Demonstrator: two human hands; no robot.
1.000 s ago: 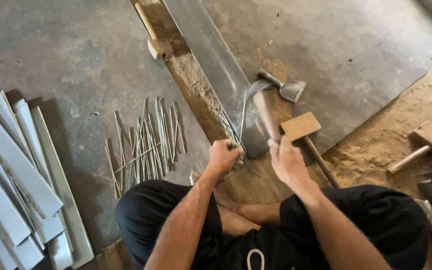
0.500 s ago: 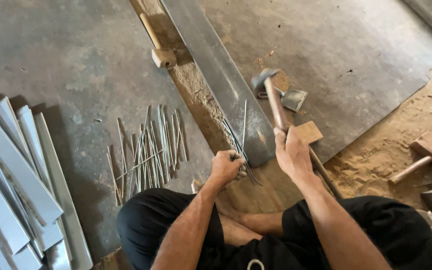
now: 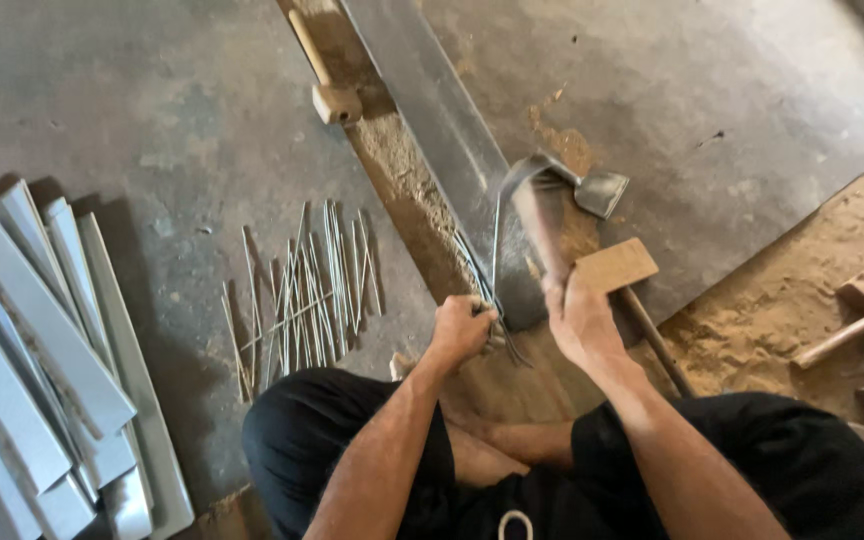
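Note:
My left hand (image 3: 462,328) grips a bundle of thin metal rods (image 3: 480,283) against the long grey steel plate (image 3: 439,130). One rod stands up from the bundle and curves over at the top. My right hand (image 3: 577,318) holds the wooden handle of a hammer (image 3: 542,210), whose metal head (image 3: 592,188) sits at the bent tip of that rod. I sit on the floor with my knees at the bottom of the view.
Several straight rods (image 3: 304,298) lie loose on the floor to my left. A stack of grey metal channel pieces (image 3: 37,370) fills the left edge. A wooden mallet (image 3: 620,268) lies by my right hand, another mallet (image 3: 320,72) farther up, a third (image 3: 857,312) at right.
The hammer has swung down and to the left onto the upright rod, which now curves over at its top. My left hand stays on the bundle.

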